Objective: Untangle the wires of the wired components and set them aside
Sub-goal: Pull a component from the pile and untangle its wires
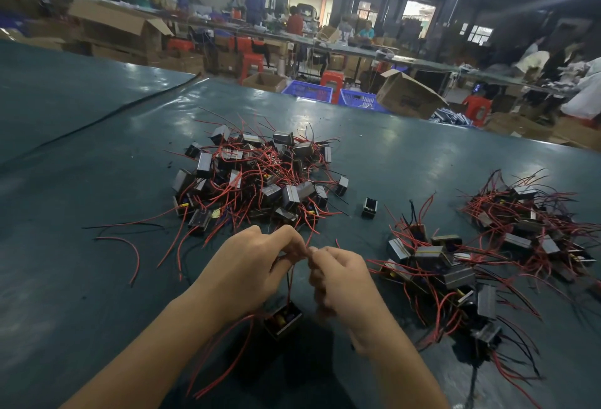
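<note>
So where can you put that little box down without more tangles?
Bare mat lies left of the big pile, past the loose red wires. A narrow gap between piles holds one lone box. The right piles are crowded.

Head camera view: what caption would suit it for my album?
Left hand and right hand pinch red wires of one component; tangled pile ahead, smaller pile at right.

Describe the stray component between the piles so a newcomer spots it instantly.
On the green table, start at the big tangled pile mid-table. Just off its right edge, before the smaller pile, sits one black component. It alone sits on bare table, touching no pile, no red wires over it.
</note>
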`<action>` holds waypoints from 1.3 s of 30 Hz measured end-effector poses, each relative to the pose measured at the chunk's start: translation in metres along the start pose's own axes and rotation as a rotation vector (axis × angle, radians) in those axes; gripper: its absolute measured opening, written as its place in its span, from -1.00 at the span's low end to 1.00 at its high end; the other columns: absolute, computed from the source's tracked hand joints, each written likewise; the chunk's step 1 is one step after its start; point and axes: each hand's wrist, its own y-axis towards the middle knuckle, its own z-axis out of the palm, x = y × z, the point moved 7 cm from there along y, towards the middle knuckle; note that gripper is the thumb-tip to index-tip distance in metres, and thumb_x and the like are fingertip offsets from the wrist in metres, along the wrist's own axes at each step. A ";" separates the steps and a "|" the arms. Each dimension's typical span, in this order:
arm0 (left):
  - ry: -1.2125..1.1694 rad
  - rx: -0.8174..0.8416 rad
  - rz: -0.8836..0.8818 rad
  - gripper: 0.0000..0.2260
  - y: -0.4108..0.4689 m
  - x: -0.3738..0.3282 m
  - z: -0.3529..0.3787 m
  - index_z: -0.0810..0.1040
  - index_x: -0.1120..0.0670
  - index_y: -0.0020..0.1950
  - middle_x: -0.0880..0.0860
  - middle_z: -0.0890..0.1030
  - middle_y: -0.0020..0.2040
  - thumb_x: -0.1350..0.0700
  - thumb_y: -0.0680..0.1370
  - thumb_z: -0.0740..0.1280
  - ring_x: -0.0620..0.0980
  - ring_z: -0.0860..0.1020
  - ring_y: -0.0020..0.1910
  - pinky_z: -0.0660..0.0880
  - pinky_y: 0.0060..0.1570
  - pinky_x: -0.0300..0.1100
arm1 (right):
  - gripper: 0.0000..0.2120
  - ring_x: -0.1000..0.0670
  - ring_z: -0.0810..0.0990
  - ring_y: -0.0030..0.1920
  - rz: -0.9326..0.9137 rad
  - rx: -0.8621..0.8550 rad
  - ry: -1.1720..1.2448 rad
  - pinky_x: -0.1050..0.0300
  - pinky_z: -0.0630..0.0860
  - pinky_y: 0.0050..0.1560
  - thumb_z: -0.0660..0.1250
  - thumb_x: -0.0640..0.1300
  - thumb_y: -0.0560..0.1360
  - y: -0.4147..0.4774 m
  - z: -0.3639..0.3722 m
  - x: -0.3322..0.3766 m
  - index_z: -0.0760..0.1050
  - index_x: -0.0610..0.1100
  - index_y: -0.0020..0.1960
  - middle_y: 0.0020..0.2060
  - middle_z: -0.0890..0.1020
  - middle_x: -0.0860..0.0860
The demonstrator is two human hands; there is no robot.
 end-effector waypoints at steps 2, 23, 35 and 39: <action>-0.002 0.001 0.014 -0.84 0.000 0.001 0.001 0.60 0.09 -0.10 -0.33 0.27 -0.39 0.28 0.39 0.47 -0.02 0.43 -0.46 0.20 -0.34 -0.41 | -0.63 0.11 0.16 -0.57 0.199 0.072 0.217 0.32 0.19 -0.58 0.24 -0.12 0.59 -0.004 0.006 -0.010 0.39 -0.05 -0.41 -0.53 0.24 0.09; -0.588 -0.004 -0.246 -0.97 0.004 0.023 0.009 0.60 0.06 -0.12 -0.09 0.61 -0.31 0.13 0.50 0.42 -0.10 0.50 -0.41 0.48 -0.39 -0.23 | -0.77 0.18 0.43 -0.49 -0.309 -0.044 -0.058 0.32 0.38 -0.45 0.24 -0.09 0.61 -0.002 -0.003 0.018 0.53 -0.09 -0.19 -0.51 0.50 0.18; -0.275 0.044 -0.030 -0.93 0.002 0.015 0.010 0.61 0.05 -0.03 -0.11 0.65 -0.18 0.12 0.50 0.42 -0.07 0.55 -0.33 0.51 -0.28 -0.12 | -0.73 0.11 0.31 -0.52 -0.374 -0.192 -0.443 0.14 0.30 -0.42 0.31 -0.04 0.54 -0.002 -0.014 0.015 0.46 -0.06 -0.33 -0.58 0.41 0.14; -0.232 0.011 -0.015 -0.88 0.003 0.011 0.007 0.63 0.06 -0.02 -0.21 0.63 -0.18 0.06 0.49 0.38 -0.16 0.55 -0.31 0.51 -0.25 -0.23 | -0.73 0.09 0.43 -0.47 -0.445 -0.245 -0.570 0.01 0.45 -0.37 0.27 0.07 0.54 -0.006 -0.014 0.020 0.45 -0.02 -0.29 -0.51 0.48 0.17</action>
